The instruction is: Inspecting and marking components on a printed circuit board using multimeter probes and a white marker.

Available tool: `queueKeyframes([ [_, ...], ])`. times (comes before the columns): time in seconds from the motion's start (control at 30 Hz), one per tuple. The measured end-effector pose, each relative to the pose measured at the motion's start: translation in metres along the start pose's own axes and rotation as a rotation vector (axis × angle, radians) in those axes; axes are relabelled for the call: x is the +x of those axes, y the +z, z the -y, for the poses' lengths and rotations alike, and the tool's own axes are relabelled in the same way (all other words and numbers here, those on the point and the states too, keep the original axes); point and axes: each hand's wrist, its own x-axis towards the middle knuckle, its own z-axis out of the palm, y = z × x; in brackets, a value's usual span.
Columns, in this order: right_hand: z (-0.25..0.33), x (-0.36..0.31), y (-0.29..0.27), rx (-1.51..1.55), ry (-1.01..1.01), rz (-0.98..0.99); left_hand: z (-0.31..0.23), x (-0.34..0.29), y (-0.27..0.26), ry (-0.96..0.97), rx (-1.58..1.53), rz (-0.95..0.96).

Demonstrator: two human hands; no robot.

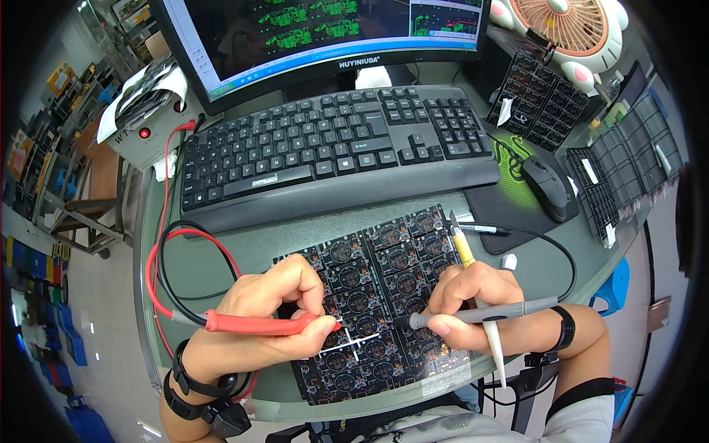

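Note:
My left hand (269, 303) is closed around a red test probe (255, 325), its tip pointing down at a black circuit board panel (377, 273). In my right hand (473, 292), a grey test probe (491, 313) is pinched, its tip over the panel's middle and facing the red one. A slim craft knife (464, 247) with a yellow handle also passes through that hand, blade upward; a white tapered end comes out below. Rows of round component patterns cover the panel. A white cross mark (353, 343) lies on it, between the hands. Whether the probe tips touch the board I cannot tell.
Behind the panel stands a black keyboard (332, 148) below a monitor (317, 44). At right are a mouse (545, 188) on its mat, a marker pen (484, 229), more panels (539, 100) and a fan (569, 26). Probe cables (164, 258) loop at left.

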Motion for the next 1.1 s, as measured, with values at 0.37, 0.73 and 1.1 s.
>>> queueKeyframes([
  [0.37,-0.001,0.0,0.001,-0.022,0.0,-0.014,-0.005,0.0,0.0,-0.021,0.003,-0.012],
  [0.73,0.024,0.069,-0.001,-0.15,0.087,0.186,-0.01,0.002,0.001,0.003,-0.056,0.004],
  [1.1,0.018,0.05,-0.017,0.088,0.282,0.353,-0.007,-0.002,-0.007,-0.246,-0.474,0.039],
])
